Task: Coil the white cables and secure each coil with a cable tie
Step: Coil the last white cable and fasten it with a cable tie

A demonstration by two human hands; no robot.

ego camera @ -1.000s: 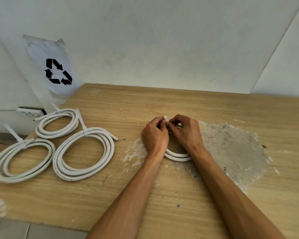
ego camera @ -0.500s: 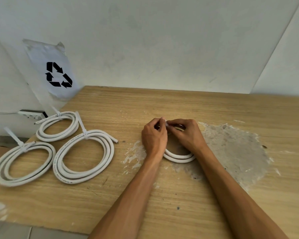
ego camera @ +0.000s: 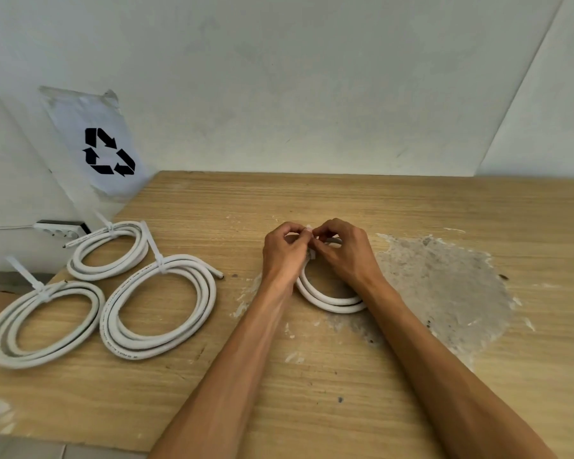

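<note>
A small white cable coil (ego camera: 332, 298) lies in the middle of the wooden table (ego camera: 345, 392). My left hand (ego camera: 284, 251) and my right hand (ego camera: 343, 251) meet over its far side, fingertips pinched together on a white cable tie (ego camera: 309, 229) that wraps the coil. Much of the coil's far part is hidden under my hands. Three other white coils lie at the left, each with a cable tie sticking up: a far one (ego camera: 111, 250), a near-left one (ego camera: 43, 323) and a larger middle one (ego camera: 159, 306).
A grey plaster patch (ego camera: 444, 286) stains the table right of my hands. A sheet with a black recycling symbol (ego camera: 108, 150) is taped to the wall at the left. A white power strip (ego camera: 60, 226) sits beyond the table's left corner.
Both hands stay on the tie at the coil's far side; the fingertips have shifted slightly and the view has dipped a little. The three tied coils have not moved.
</note>
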